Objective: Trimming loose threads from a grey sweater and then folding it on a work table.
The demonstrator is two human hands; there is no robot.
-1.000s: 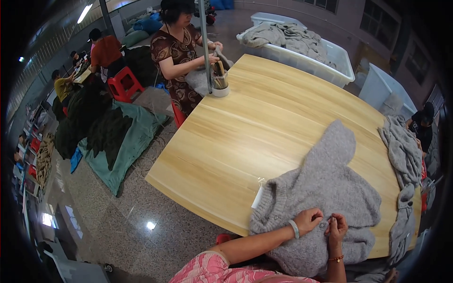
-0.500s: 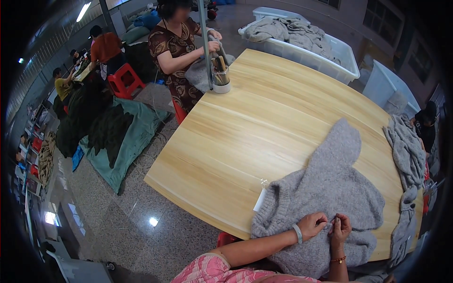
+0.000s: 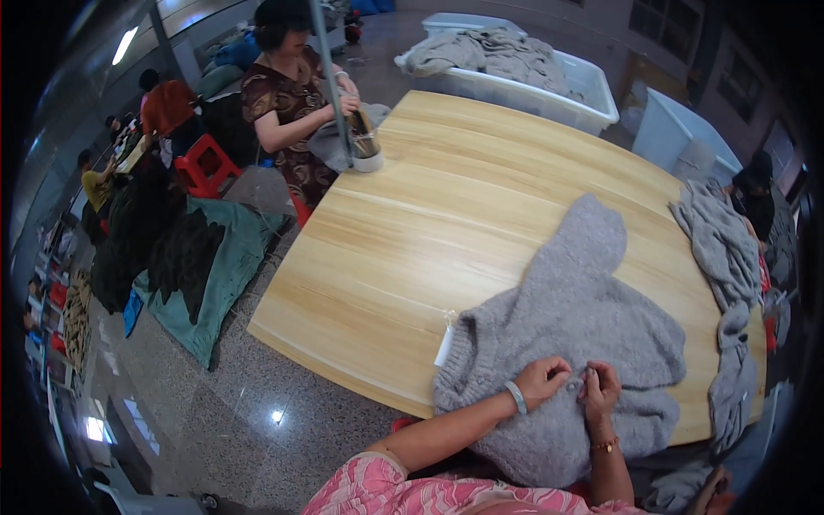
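A fuzzy grey knitted sweater (image 3: 549, 309) lies spread on the wooden table in front of me, one sleeve stretched toward the far side and its ribbed neckband at the left. My left hand (image 3: 541, 383), a pale bangle on its wrist, is closed in a pinch just above the knit. Close beside it, my right hand (image 3: 601, 390) is also pinched, fingertips facing the left ones. Whatever is between the fingers is too small to make out. A small pale spot shows on the knit between the hands. A white tag (image 3: 444, 347) sticks out by the neckband.
More grey knitwear (image 3: 719, 245) hangs along the table's (image 3: 386, 257) right edge. A cup of tools (image 3: 366, 154) stands by a metal pole at the far left corner, where a co-worker (image 3: 292, 112) handles grey knit. A white bin (image 3: 592, 90) of garments stands beyond.
My view has shifted slightly, so the scene sits farther left. Both hands stay pinched over the sweater, with a slightly wider gap between their fingertips. The co-worker's hands have moved closer to the tool cup.
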